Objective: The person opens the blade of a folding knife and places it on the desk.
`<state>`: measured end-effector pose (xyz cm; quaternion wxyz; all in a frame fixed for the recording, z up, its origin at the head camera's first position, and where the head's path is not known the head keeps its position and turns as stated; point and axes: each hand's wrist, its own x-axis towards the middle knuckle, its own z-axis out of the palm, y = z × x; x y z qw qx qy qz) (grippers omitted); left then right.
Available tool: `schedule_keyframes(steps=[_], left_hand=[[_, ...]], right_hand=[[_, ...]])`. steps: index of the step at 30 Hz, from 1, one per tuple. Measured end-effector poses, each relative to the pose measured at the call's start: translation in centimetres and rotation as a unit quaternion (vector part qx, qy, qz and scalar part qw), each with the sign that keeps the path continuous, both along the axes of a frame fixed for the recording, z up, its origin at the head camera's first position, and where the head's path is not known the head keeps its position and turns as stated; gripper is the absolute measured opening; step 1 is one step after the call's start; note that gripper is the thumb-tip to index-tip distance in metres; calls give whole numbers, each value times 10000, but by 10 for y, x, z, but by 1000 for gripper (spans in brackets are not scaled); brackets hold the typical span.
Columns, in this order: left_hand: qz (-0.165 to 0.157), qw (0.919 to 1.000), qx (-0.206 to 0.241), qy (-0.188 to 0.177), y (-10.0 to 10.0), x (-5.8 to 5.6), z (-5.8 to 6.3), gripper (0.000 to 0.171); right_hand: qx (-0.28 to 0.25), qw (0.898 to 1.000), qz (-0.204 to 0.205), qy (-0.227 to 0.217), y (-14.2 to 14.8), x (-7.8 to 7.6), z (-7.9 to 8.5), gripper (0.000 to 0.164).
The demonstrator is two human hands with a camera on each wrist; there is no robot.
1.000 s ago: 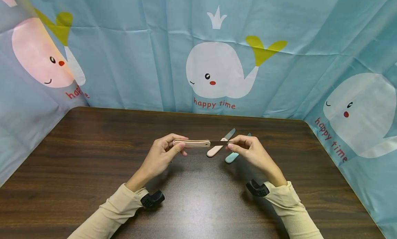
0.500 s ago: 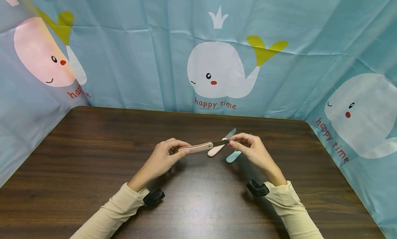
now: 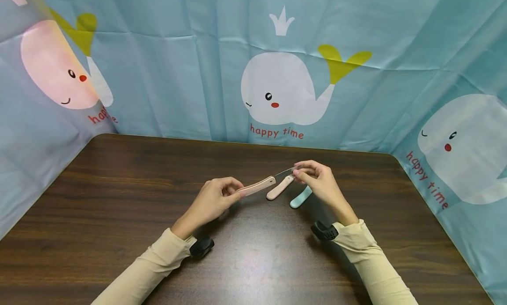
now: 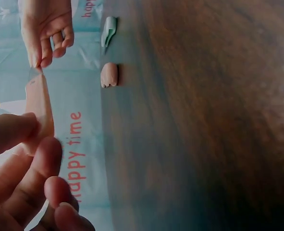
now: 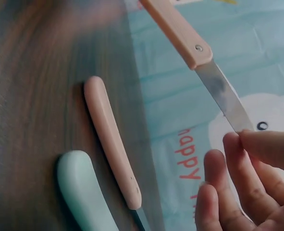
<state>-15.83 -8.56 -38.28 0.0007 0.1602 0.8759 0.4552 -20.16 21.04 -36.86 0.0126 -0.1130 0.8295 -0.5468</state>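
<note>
Held above the table between both hands is a folding knife (image 3: 256,187) with a pale pink handle, its metal blade (image 5: 223,96) swung out. My left hand (image 3: 211,200) grips the handle's rear end between thumb and fingers. At the blade's tip, the thumb and forefinger of my right hand (image 3: 320,181) pinch the metal. Another pink-handled knife (image 5: 112,139) lies on the table below, its blade partly hidden in the head view. Beside it lies a mint-green-handled knife (image 5: 84,187), its blade behind my right hand in the head view.
The dark wood-grain table (image 3: 119,186) reaches to a light blue whale-print curtain (image 3: 166,85) at the back and sides. Black cameras sit on both wrists, over cream sleeves (image 3: 158,263).
The held knife has tilted: its blade end has risen and moved slightly right with my right hand, while the handle end has dropped a little. Both knives on the table stay put.
</note>
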Motion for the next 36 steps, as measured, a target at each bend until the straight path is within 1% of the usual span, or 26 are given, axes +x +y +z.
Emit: schedule_keyframes(steps=[3, 6, 13, 18, 22, 28, 33, 36], left_hand=[[-104, 9997, -180, -152, 3, -5, -1, 14], [-126, 9988, -401, -230, 6, -9, -2, 14], [-102, 9957, -831, -398, 12, -20, -4, 13], [-165, 9920, -1135, -529, 16, -28, -5, 12], [-236, 9899, -1233, -657, 18, -34, -6, 12], [-449, 9884, -1268, -709, 16, -42, -8, 10], [-397, 9871, -1323, -805, 16, -47, -10, 11], [-331, 9869, -1318, -866, 16, -49, -11, 11]], right_hand=[[30, 9999, -105, -68, -1, -8, 0, 33], [54, 9998, -120, -159, -2, -15, -1, 38], [160, 9991, 144, -355, -7, -32, -5, 49], [532, 9969, 281, -511, -14, -42, -9, 56], [823, 9945, 335, -550, -20, -48, -11, 59], [977, 9914, 513, -705, -27, -57, -14, 60], [1019, 9895, 636, -799, -31, -58, -15, 58], [1058, 9889, 693, -785, -30, -58, -16, 54]])
